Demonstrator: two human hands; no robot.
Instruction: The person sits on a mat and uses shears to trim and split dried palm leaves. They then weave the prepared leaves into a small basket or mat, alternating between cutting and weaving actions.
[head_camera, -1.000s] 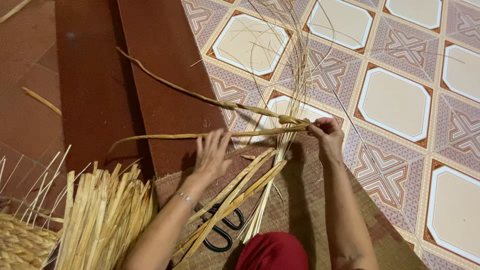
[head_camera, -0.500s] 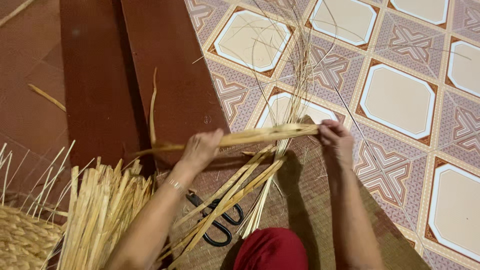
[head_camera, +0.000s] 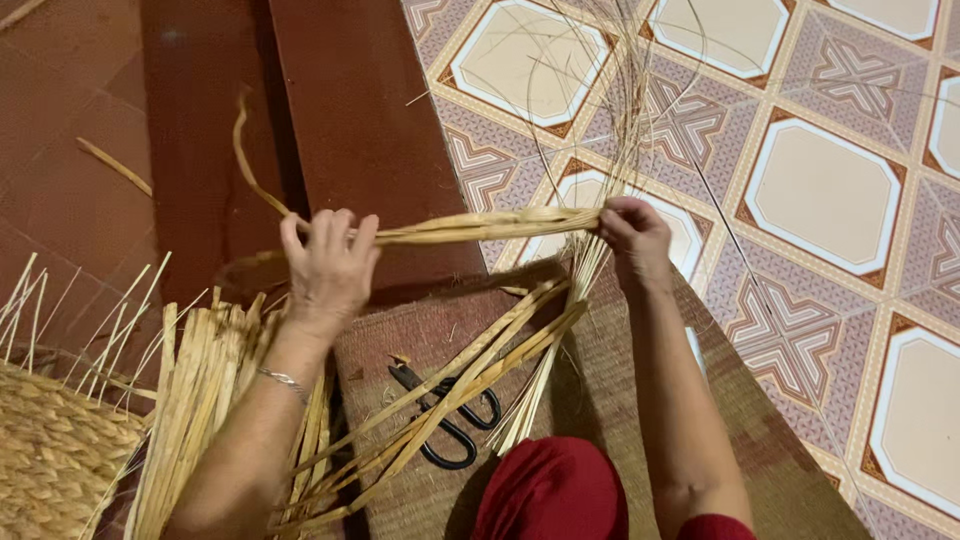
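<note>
A woven basket (head_camera: 50, 460) is seen at the far left, with a sheaf of reeds (head_camera: 200, 400) just beside it. The left hand (head_camera: 325, 265) is closed on one end of a reed bundle (head_camera: 480, 225), fingers (head_camera: 340, 235) wrapped over it. The bundle is held level above the mat (head_camera: 620, 400), between both hands. Scissors (head_camera: 450, 420) lie below among loose reeds. The right hand (head_camera: 635, 235) is pinched shut on the bundle's other end, over the tiled floor (head_camera: 820, 200). The bundle is judged light, dry, springy and liable to split; it is best gripped at both ends, firmly but not crushed.
</note>
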